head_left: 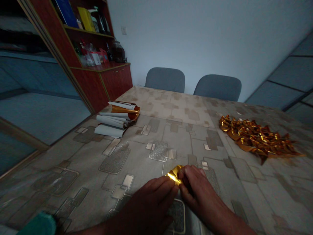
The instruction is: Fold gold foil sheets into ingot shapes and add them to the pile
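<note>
A small piece of shiny gold foil paper (pixel 175 175) is between my two hands, near the front middle of the table. My left hand (pixel 156 195) has its fingers closed on the left side of the foil. From the right, my right hand (pixel 195 184) pinches the other side. Its lower part is hidden behind my fingers, so the full shape cannot be made out.
A patterned cloth covers the table (pixel 181 137). Folded gold pieces (pixel 256 137) lie heaped at the right. Rolled sheets, white outside and gold inside (pixel 117 119), sit at the left. Two grey chairs (pixel 165 79) stand behind, and a red cabinet (pixel 117 80) at the back left.
</note>
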`<state>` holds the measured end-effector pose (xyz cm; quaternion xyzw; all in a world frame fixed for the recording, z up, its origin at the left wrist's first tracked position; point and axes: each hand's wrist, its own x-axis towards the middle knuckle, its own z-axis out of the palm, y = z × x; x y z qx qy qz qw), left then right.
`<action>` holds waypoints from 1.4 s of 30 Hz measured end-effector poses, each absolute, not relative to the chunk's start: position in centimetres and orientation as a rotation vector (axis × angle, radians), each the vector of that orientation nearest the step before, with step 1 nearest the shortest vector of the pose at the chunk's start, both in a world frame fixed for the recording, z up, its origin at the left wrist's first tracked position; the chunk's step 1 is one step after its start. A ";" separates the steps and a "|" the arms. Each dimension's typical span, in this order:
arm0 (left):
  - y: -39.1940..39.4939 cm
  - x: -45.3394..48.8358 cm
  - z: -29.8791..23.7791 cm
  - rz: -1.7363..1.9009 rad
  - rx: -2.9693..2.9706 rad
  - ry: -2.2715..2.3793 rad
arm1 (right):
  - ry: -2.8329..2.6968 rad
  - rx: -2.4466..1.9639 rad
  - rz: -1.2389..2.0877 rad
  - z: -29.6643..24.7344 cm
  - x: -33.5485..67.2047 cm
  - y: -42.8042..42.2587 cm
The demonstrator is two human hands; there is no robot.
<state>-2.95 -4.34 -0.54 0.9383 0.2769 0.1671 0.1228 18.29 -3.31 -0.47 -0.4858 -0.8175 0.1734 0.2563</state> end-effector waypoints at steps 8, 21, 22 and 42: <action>-1.4 -3.6 0.6 0.410 2.799 0.790 | -2.076 -1.221 0.725 0.6 18.9 -2.7; -1.3 -4.1 -0.4 0.484 2.648 0.777 | -2.262 -1.147 0.705 1.3 19.0 -3.1; -1.3 -4.1 -0.3 0.487 2.638 0.773 | -2.275 -1.159 0.708 1.3 19.1 -3.2; -1.8 -3.7 0.3 0.393 2.652 0.823 | -2.394 -1.279 0.553 0.5 18.4 -2.9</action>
